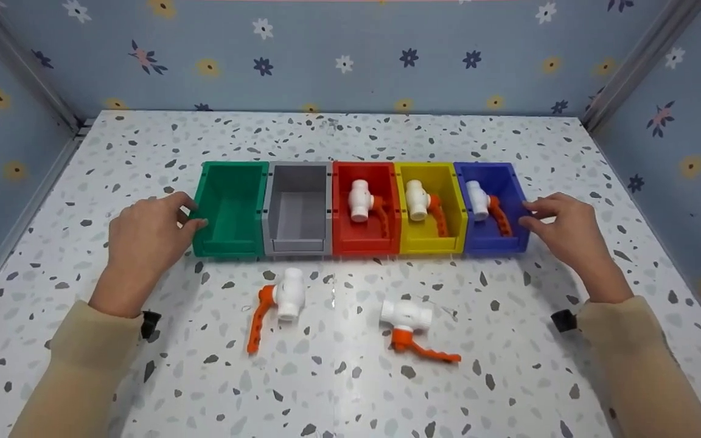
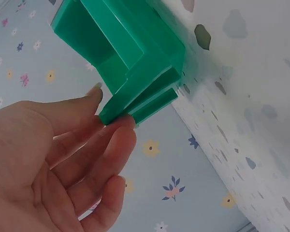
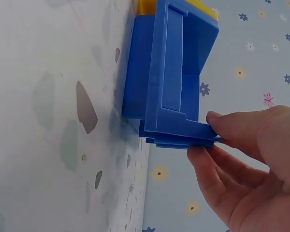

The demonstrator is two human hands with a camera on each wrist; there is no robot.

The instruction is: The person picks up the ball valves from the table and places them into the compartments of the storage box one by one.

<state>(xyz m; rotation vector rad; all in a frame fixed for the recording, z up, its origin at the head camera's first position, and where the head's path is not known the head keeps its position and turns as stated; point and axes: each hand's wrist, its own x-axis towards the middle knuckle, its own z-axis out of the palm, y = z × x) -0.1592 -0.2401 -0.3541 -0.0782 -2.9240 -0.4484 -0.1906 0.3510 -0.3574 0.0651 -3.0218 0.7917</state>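
The left hand (image 1: 148, 236), at the middle left of the head view, pinches the outer edge of the green bin (image 1: 229, 247). The right hand (image 1: 569, 234), at the middle right, pinches the far edge of the blue bin (image 1: 496, 246) in the same narrow grip. Both wrist views show the side lip caught between digits, probably because that lip juts out and gives a thin, firm hold that leaves the inside free.

Between these two, across the centre of the frame, stand the grey bin (image 1: 299, 246), the red bin (image 1: 366, 246) and the yellow bin (image 1: 431, 246), wall to wall. Gripping only the two ends seems to suit a set this long, since the pull or push is shared evenly and the five bins can be kept straight. Whether their whole weight rests on the table (image 1: 338, 401) I cannot tell.

One white valve (image 1: 359, 201) lies in the red bin, another (image 1: 417, 201) in the yellow, a third (image 1: 478, 199) in the blue, each with its orange handle towards the lower right, as if laid to match. At the lower centre, two loose valves (image 1: 289, 295) lie on the table, well apart, their handles pointing differently; neither hand touches them, both being taken up with the bins.
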